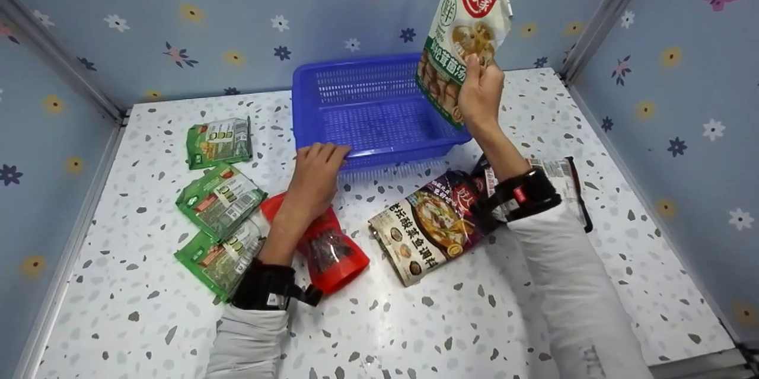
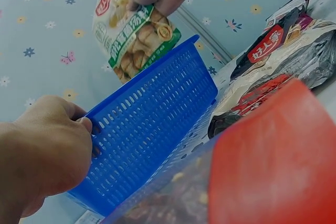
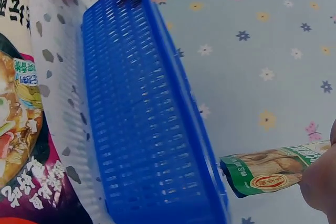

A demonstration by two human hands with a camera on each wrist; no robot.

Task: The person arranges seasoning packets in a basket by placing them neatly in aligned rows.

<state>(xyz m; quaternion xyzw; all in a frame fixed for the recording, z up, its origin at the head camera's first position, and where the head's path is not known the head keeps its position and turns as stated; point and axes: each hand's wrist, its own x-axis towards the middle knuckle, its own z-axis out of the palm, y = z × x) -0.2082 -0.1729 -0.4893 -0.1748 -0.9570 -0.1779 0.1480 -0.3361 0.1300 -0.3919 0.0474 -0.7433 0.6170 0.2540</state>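
My right hand (image 1: 483, 94) pinches a white and green soup seasoning pouch (image 1: 442, 59) by its side, thumb across the front. The pouch is tilted above the right end of a blue plastic basket (image 1: 388, 153), its lower edge near the rim. With my left hand (image 1: 314, 180) I grip the basket's front-left rim; in the left wrist view the fingers (image 2: 86, 121) curl around the edge. The basket's visible floor is bare. In the right wrist view, only the lower part of the pouch (image 3: 268, 171) shows.
Three green packets (image 1: 222, 201) lie to the left. Under my left forearm is a red pouch (image 1: 335, 257) with a see-through window. A fish seasoning bag (image 1: 433, 219) lies in front of the basket, and another dark-edged bag (image 1: 560, 180) sits partly behind my right wrist. Flowered walls enclose the table.
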